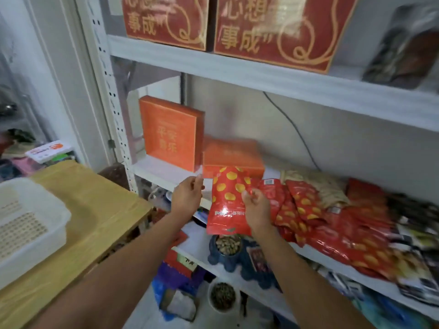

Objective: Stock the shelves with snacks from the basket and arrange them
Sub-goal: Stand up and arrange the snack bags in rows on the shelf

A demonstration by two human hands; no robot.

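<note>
Glossy red foil dotted with yellow covers the flat snack pouch (228, 203) at the centre of the frame. The right hand (257, 210) pinches its right edge, holding it in front of the white metal shelf (154, 170). Just to its left, the left hand (187, 197) has loosely curled fingers; I cannot tell whether it grips anything. Crinkled pouches of the same kind (306, 210) lie heaped on the shelf to the right. At lower left, a white perforated plastic basket (40, 250) sits on the wooden bench (102, 210).

Red, yellow-dotted snack pouch (228, 200) hangs vertically at the shelf (164, 172) edge, beside similar pouches (301, 205).
</note>
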